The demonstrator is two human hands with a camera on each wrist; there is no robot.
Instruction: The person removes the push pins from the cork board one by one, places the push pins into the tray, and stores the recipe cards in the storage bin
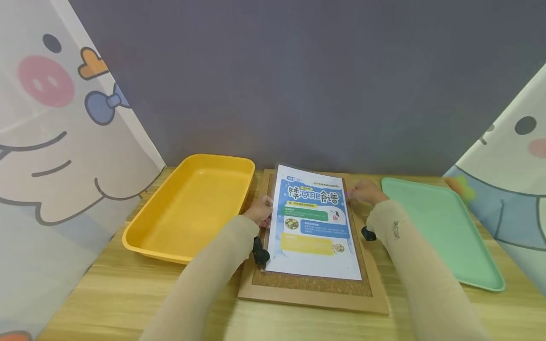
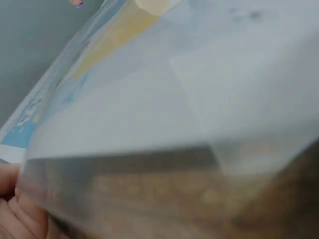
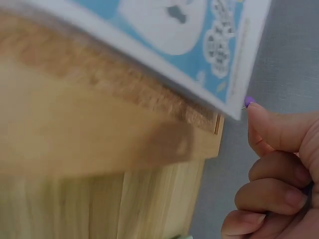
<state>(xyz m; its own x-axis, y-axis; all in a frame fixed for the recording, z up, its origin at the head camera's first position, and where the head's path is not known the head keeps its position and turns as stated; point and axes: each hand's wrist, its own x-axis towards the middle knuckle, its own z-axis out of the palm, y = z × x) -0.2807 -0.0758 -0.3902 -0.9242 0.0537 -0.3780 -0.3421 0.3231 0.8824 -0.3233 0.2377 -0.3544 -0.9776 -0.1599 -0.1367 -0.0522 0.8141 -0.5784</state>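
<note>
A printed sheet (image 1: 317, 265) with blue and yellow panels, in a clear plastic film, lies over a wood-framed cork board (image 1: 315, 303). My left hand (image 1: 260, 211) pinches the sheet's left edge; in the left wrist view, the left fingers (image 2: 22, 214) are curled at the edge of the clear film. My right hand (image 1: 368, 192) is by the sheet's upper right side. Between its thumb and forefinger it pinches a purple push pin (image 3: 249, 101), which is close to the sheet's corner in the right wrist view. The other right fingers (image 3: 271, 196) are curled in.
A yellow tray (image 1: 192, 203) stands left of the board and a green tray (image 1: 443, 227) to its right, partly behind my right sleeve. All rest on a wooden table (image 1: 98, 293). A grey wall (image 1: 307, 85) rises behind, with cartoon-printed panels (image 1: 55, 142) at the sides.
</note>
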